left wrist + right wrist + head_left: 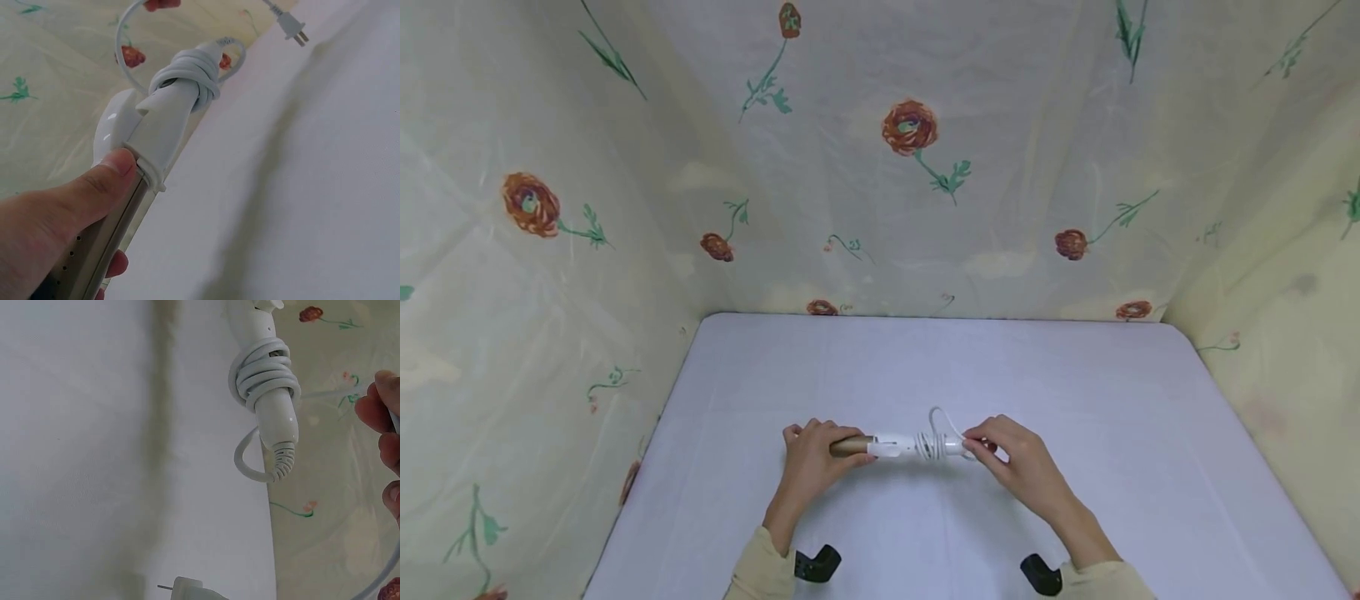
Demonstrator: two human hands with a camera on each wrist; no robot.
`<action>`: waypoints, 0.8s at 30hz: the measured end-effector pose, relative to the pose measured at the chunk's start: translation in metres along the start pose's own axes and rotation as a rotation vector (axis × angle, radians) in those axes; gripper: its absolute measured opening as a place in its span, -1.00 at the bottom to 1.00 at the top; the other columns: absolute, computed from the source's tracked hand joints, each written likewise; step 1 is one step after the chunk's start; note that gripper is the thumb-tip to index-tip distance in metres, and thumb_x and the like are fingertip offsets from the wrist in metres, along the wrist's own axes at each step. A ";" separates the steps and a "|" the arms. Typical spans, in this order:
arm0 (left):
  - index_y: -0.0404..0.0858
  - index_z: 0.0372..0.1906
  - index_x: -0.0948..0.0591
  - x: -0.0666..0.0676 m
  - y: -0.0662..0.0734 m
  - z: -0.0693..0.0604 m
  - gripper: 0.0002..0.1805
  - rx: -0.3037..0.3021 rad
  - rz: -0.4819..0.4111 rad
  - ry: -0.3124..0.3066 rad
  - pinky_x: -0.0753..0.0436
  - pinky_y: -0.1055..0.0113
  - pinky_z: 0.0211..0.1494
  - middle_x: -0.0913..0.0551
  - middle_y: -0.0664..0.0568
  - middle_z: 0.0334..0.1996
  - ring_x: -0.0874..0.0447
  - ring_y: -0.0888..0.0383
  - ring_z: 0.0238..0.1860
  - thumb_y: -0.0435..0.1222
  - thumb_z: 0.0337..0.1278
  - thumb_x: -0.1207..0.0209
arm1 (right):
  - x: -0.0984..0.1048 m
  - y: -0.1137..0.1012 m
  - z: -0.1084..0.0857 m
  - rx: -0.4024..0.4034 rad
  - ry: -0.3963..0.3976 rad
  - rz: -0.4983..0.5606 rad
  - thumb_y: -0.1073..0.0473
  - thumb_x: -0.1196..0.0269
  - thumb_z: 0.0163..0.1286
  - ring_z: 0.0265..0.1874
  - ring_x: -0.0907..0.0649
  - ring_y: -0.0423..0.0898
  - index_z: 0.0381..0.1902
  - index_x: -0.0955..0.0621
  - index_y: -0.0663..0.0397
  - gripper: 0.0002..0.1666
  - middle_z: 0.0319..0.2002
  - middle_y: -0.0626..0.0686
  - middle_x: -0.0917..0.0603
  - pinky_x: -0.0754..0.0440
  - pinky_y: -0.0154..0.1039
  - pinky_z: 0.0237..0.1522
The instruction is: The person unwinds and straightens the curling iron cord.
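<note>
My left hand (pixel 812 458) grips the brown-gold end of a hair straightener (pixel 891 446), the thumb lying along it near the white handle. The straightener is held level above the table. A white power cord (pixel 931 447) is wound in several turns round the handle. My right hand (pixel 1026 467) pinches a loose length of that cord just off the handle's end, and a loop arches up between the fingers and the coil. In the left wrist view the two-pin plug (pixel 291 26) hangs free on its cord, beyond the handle.
A white-covered table (pixel 880 367) lies beneath both hands, with the straightener's shadow on it. Flower-printed sheeting (pixel 1000 150) stands around its back and sides. Black wrist mounts (pixel 818 564) show at both sleeves.
</note>
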State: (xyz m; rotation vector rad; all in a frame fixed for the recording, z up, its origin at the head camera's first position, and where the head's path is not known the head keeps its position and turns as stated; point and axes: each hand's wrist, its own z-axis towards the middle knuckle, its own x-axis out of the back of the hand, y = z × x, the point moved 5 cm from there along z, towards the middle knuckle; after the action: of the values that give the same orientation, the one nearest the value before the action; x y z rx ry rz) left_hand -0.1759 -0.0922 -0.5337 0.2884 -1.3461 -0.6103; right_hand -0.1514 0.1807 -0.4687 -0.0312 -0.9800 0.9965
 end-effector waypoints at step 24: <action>0.11 -0.22 -0.73 -0.001 -0.003 -0.001 -0.55 -0.018 -0.053 -0.056 -0.13 0.02 0.01 -0.71 0.25 -0.40 -0.39 0.30 -0.38 0.19 -0.31 -0.37 | -0.002 0.041 0.014 -0.051 -0.048 -0.034 0.34 -0.41 0.06 -0.47 -0.42 -0.35 -0.32 -0.68 0.02 -0.79 -0.45 -0.20 -0.61 -0.36 -0.46 -0.49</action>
State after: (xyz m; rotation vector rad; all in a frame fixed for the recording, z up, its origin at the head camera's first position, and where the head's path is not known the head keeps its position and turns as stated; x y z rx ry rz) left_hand -0.1756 -0.0944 -0.5364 0.2955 -1.3897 -0.6789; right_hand -0.1897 0.1972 -0.4797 -0.0337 -1.0465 0.9446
